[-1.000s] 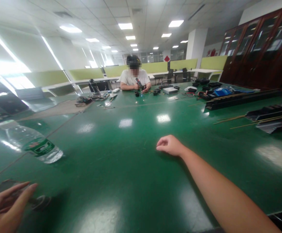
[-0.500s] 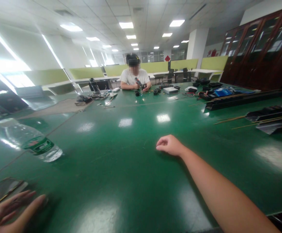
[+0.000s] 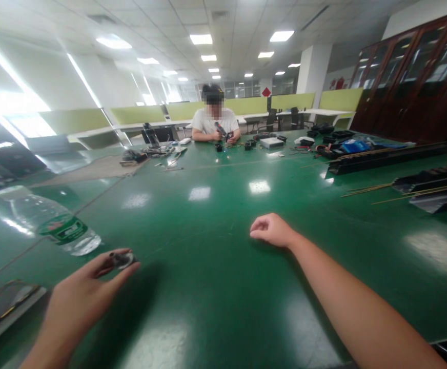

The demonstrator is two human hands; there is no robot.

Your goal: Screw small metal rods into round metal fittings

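Observation:
My left hand (image 3: 81,294) reaches forward over the green table (image 3: 208,266) and pinches a small dark, roundish metal part (image 3: 121,259) between thumb and fingertips. A clear plastic water bottle (image 3: 52,225) with a green label lies on its side just beyond that hand. My right hand (image 3: 271,230) rests on the table's middle, fingers loosely curled under, nothing visible in them; the forearm stretches back to the lower right.
A flat dark device (image 3: 4,307) lies at the near left edge. Long black trays (image 3: 385,156) and thin rods (image 3: 365,188) lie at the right. A person (image 3: 215,123) sits at the far end working amid small tools and parts (image 3: 154,152).
My left hand has moved from the lower left corner forward and right, and now holds the small dark part off the table. My right hand has stayed put.

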